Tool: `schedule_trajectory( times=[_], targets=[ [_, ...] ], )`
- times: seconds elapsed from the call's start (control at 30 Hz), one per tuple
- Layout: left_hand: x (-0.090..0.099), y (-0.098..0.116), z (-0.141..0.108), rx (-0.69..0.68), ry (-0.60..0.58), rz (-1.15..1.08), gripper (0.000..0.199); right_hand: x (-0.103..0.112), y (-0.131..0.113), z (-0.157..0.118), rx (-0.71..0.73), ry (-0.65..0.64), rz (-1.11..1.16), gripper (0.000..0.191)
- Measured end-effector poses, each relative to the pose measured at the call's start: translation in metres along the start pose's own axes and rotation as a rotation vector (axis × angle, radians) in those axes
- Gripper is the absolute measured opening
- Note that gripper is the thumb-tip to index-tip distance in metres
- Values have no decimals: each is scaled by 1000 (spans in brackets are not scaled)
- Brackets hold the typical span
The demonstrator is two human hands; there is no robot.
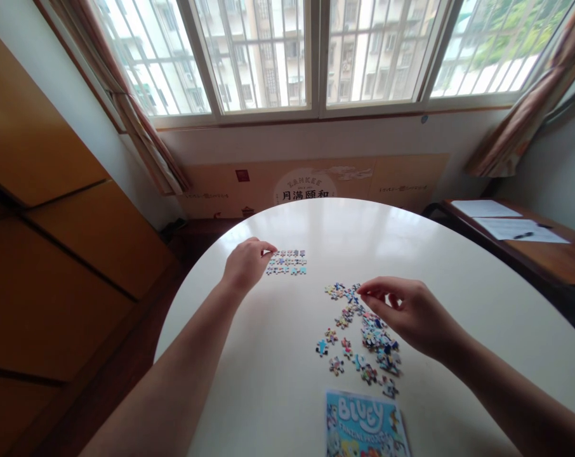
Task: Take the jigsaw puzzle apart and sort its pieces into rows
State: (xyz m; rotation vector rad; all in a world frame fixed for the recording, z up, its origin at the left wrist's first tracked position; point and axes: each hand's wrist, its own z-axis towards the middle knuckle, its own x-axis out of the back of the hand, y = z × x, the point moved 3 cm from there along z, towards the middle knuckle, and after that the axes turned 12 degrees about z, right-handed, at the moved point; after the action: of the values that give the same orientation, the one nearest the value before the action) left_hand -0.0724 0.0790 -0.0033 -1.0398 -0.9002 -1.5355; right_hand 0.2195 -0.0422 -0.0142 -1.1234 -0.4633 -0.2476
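Note:
Small jigsaw puzzle pieces (287, 261) lie in short, tidy rows on the white round table (268, 381). My left hand (247, 265) is at the left end of the top row, thumb and forefinger pinched on a puzzle piece there. To the right and nearer me spreads a loose heap of puzzle pieces (376, 336), several lying singly around it. At the heap's far edge, my right hand (409, 308) has its thumb and forefinger closed together on a puzzle piece, mostly hidden by the fingertips.
A blue Bluey picture sheet or box (366, 425) lies at the table's near side, below the heap. Beyond the table stand a printed cardboard panel (402, 181) and barred windows. A wooden desk (563, 254) with papers is at right, orange cabinets (78, 241) at left.

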Motion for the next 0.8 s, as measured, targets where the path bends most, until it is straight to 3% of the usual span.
schedule_trajectory(
  times=[0.2, 0.8],
  targets=[
    [-10, 4, -4, -89, -190, 43, 27, -2, 2, 0, 3, -12, -8, 17],
    [-19, 12, -8, -161, -263, 5, 34, -2, 3, 0, 11, -26, -9, 17]
  ],
)
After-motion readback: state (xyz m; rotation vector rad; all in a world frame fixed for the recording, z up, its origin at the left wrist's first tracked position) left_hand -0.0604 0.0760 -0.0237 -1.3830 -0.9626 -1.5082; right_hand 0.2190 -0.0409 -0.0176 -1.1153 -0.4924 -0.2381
